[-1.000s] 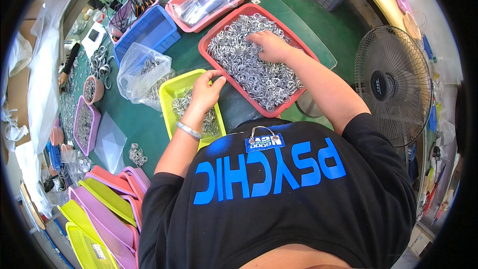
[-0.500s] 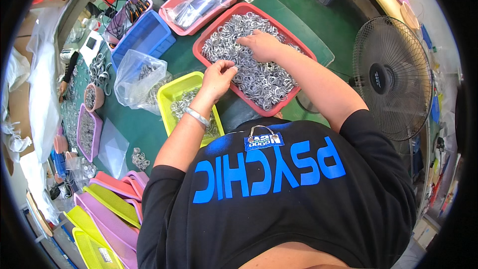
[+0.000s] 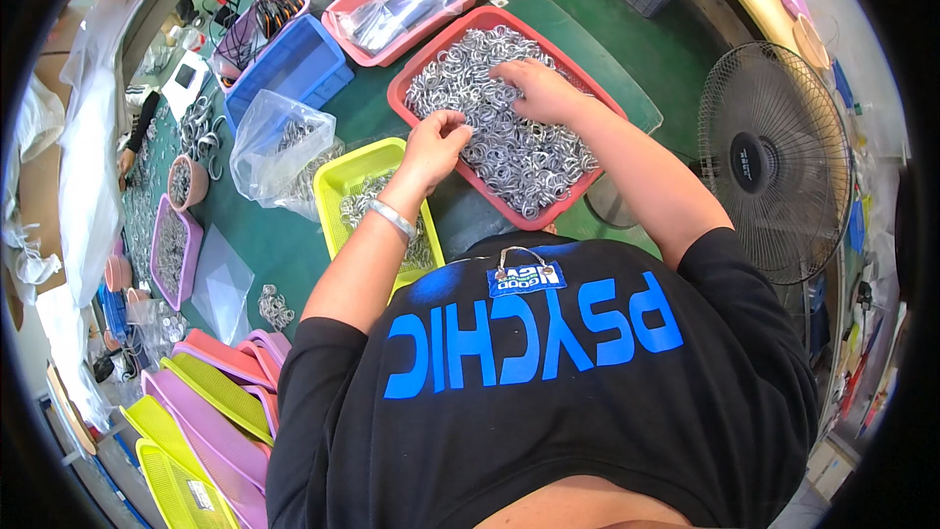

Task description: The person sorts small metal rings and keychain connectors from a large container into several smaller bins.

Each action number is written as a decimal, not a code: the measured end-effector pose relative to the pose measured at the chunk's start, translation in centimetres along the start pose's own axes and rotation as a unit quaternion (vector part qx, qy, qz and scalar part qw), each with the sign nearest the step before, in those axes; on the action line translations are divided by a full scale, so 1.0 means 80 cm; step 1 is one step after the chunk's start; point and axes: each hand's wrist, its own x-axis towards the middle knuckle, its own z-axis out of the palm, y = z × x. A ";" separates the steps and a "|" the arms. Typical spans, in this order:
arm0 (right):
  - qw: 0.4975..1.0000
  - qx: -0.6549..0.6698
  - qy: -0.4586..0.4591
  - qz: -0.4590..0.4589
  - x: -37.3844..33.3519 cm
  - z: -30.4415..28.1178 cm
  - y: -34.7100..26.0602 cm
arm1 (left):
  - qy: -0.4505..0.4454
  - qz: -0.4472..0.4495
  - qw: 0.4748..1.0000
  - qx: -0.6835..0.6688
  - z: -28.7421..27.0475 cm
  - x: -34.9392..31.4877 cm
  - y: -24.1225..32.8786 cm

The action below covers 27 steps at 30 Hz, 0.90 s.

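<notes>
A red plastic basket [image 3: 399, 98] full of grey metal rings [image 3: 524, 159] stands in front of me. My right hand [image 3: 540, 90] reaches in from the right, its fingers stretched over the heap and touching the rings. Over the basket's near left rim is my left hand [image 3: 433, 149], fingers curled toward the thumb; whatever may be between them is too small to make out. Beneath my left forearm a yellow-green basket [image 3: 328, 191] holds more such rings, partly covered by the arm.
Left on the green table are a clear plastic bag [image 3: 274, 162] with metal parts, a blue bin [image 3: 294, 78], a pink basket [image 3: 470, 2] and a purple tray [image 3: 186, 274]. Stacked baskets [image 3: 196, 421] stand lower left, a fan [image 3: 749, 162] right. Another person's sleeve [image 3: 145, 122] shows far left.
The whole view has shifted slightly. My right hand's fingers are drawn in a little more over the rings. My left hand keeps its curled pose at the rim.
</notes>
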 end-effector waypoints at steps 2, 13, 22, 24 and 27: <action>1.000 0.029 0.011 0.002 -0.005 -0.009 -0.001 | 0.019 0.036 0.999 0.013 0.005 0.007 -0.001; 0.964 0.261 0.045 -0.004 -0.013 -0.067 -0.019 | -0.131 0.050 0.974 -0.175 0.024 0.046 0.061; 0.896 0.429 -0.002 0.112 -0.039 -0.059 0.006 | -0.081 -0.047 0.988 -0.125 0.026 0.069 0.045; 0.932 0.340 -0.016 0.123 -0.045 -0.050 0.017 | -0.079 -0.053 0.987 -0.127 0.022 0.071 0.046; 0.981 0.185 -0.005 0.063 -0.055 -0.024 0.026 | -0.072 0.030 0.997 0.021 0.026 0.070 0.048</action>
